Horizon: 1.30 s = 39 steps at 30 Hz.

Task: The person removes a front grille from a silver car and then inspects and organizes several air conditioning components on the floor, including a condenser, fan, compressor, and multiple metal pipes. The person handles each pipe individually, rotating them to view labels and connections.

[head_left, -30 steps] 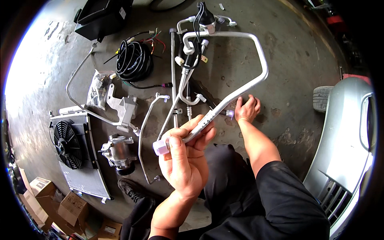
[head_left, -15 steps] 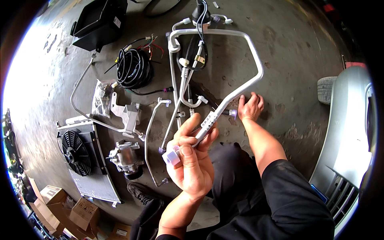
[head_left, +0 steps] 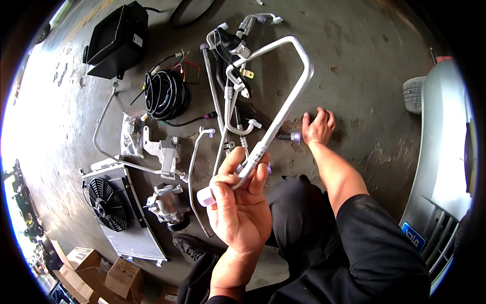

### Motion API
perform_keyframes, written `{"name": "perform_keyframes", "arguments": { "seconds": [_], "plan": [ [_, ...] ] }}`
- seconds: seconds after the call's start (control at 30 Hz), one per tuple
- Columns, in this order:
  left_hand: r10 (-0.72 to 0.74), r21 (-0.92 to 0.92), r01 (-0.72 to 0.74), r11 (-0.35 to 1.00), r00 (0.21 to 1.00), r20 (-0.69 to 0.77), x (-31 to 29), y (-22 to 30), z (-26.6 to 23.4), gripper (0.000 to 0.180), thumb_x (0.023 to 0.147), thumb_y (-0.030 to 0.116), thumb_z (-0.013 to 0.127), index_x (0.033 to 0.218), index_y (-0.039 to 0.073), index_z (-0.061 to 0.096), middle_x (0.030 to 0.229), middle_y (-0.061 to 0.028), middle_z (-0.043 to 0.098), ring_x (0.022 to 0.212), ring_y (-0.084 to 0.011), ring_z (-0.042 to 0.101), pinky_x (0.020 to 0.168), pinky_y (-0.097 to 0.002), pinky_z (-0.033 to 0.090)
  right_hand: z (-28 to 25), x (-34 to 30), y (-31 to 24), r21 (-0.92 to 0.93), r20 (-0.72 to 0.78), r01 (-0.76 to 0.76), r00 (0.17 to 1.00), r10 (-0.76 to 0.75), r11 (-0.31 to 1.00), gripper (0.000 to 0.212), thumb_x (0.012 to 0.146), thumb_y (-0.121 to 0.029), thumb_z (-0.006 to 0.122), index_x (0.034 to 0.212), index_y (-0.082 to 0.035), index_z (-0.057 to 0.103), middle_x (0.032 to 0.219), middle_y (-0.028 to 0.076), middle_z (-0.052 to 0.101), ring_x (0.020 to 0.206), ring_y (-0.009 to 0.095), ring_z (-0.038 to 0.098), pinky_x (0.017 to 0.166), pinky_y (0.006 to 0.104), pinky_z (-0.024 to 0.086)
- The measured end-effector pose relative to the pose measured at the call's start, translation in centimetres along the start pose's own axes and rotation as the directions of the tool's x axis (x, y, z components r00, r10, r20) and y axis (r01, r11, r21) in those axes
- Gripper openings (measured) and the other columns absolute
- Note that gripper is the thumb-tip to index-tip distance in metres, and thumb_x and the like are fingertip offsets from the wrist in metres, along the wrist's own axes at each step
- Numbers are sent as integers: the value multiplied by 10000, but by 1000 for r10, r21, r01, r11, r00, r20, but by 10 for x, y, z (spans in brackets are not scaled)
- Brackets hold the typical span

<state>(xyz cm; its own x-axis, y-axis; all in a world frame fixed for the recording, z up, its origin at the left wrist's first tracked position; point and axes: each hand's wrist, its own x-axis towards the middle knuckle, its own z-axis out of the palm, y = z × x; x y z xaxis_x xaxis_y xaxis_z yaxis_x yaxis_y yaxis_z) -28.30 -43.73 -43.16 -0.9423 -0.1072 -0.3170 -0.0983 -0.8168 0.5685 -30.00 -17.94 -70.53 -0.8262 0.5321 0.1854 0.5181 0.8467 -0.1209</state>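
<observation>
My left hand (head_left: pixel 240 207) is closed round the lower end of a bent aluminium pipe (head_left: pixel 276 124), palm up, with the thumb beside a pale lilac end cap (head_left: pixel 205 196). From the hand the pipe slants up and to the right, then bends back leftward over other pipes. My right hand (head_left: pixel 319 127) appears to rest on the grey floor, fingers a little apart and holding nothing. Just left of it lies a black hose end with a purple cap (head_left: pixel 296 137). Behind the held pipe, several metal pipes (head_left: pixel 213 86) and hoses overlap, partly hidden.
At the left lie a coiled black cable (head_left: pixel 167 95), a metal bracket (head_left: pixel 168 152), a compressor (head_left: pixel 168 205) and a condenser with a black fan (head_left: pixel 106 203). A black plastic housing (head_left: pixel 119 38) stands beyond. Cardboard boxes (head_left: pixel 124 277) are at lower left, a silver bumper (head_left: pixel 430 152) at right.
The held pipe has tilted, its far bend swinging left and narrowing in view. My left hand keeps its grip. The right hand stays by the capped hose end. The whole view has shifted slightly.
</observation>
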Motion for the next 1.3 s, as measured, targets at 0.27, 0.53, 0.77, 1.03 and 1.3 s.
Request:
{"name": "perform_keyframes", "arguments": {
  "seconds": [0.27,0.53,0.77,1.03,1.3],
  "plan": [
    [-133,-151,129,980,991,-15,0,5,3,353,1054,335,395,1036,24,561,1260,-188,556,1189,-439,561,1013,-427,522,-2,0,-3,11,9,-4,1000,4,1000,510,878,-404,613,1242,-79,465,1224,141,580,1308,313,361,1097,495,252],
    [-264,-394,271,878,962,72,6,13,0,375,1050,330,424,1076,-2,598,1142,-177,656,1133,-353,621,959,-444,548,0,0,-1,-1,3,-6,1000,6,1000,505,880,-418,604,1236,-84,474,1221,136,584,1312,312,359,1099,498,249],
    [-375,-350,356,866,927,16,12,9,-5,367,1024,375,478,1002,57,659,1055,-107,693,1028,-279,651,907,-407,533,-3,0,-2,1,23,-10,1000,10,1000,496,883,-417,604,1235,-92,477,1215,133,586,1311,301,356,1093,499,254],
    [-338,-281,307,909,939,-66,21,-2,4,372,1007,386,510,982,38,641,999,-87,680,1124,-287,614,1007,-475,486,0,0,3,-14,-28,18,999,-19,1000,506,873,-430,607,1224,-90,479,1197,128,591,1297,303,362,1073,504,274],
    [-395,-361,339,869,914,-94,24,0,1,384,975,381,566,958,2,625,996,-119,675,1109,-309,629,972,-459,545,-9,2,-5,-100,114,-36,992,47,994,532,895,-441,609,1263,-68,514,1307,63,535,1338,249,314,1118,441,232]
  ]
}}
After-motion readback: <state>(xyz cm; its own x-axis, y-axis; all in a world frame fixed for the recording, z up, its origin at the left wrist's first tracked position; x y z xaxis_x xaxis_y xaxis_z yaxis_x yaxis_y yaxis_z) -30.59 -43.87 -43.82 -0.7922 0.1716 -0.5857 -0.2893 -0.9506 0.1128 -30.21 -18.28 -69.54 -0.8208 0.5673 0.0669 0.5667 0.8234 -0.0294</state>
